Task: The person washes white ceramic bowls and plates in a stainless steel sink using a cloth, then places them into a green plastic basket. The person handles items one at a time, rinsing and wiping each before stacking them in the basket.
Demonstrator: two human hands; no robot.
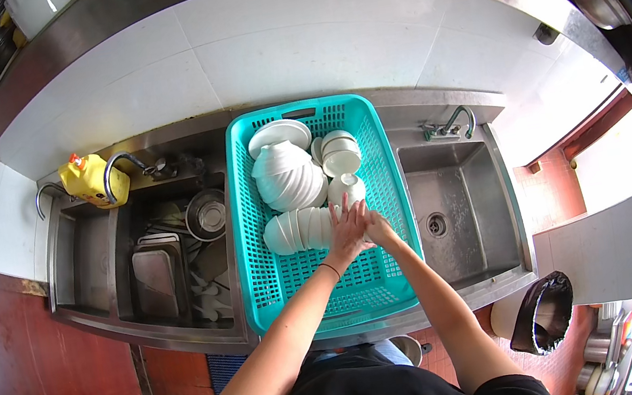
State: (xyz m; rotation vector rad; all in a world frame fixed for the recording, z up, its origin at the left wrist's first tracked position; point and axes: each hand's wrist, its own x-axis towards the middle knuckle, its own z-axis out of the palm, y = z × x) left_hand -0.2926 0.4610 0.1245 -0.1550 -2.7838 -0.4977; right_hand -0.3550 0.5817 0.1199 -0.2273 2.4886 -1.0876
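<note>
A turquoise plastic basket (334,320) sits in front of me, holding white crockery. My left hand (349,232) lies over the right end of a row of nested white bowls (299,230), its fingers spread. Close against it, my right hand (379,228) has curled fingers at the end of that row; the bowl there is mostly hidden. Just beyond my fingers is an upturned white bowl (345,188). Behind it are small stacked white bowls (340,154). A large leaning stack of white bowls (286,177) rests at the left, before white plates (282,134).
Left of the basket, a steel sink basin (127,287) contains trays (155,283), a metal bowl (206,214) and white spoons (208,299). A yellow jug (96,181) stands by the faucet (126,158). On the right are another sink basin (452,250) and a lined bin (545,313).
</note>
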